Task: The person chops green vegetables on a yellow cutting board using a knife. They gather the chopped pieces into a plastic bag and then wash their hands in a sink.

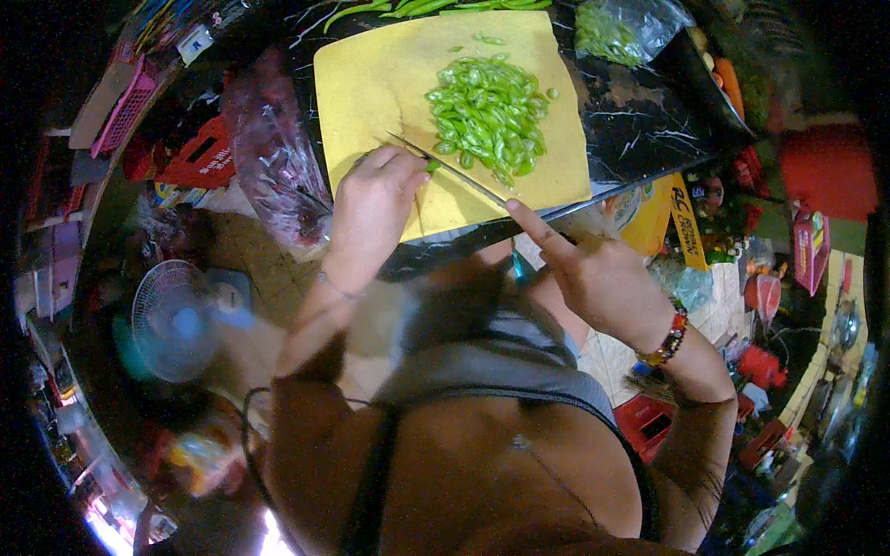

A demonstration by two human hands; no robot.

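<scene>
On a yellow cutting board lies a heap of slanted green bean slices. My right hand grips a knife, its index finger stretched along the back of the blade. The blade slants across the board below the heap, its tip close to my left hand. My left fingers are bunched together at the near left of the board, pinching a small green bean end beside the blade. The handle is mostly hidden in my right palm.
Several whole green beans lie beyond the board on the black marbled table. A clear plastic bag with green pieces sits at the far right. A reddish plastic bag hangs left of the table. A fan stands at the lower left.
</scene>
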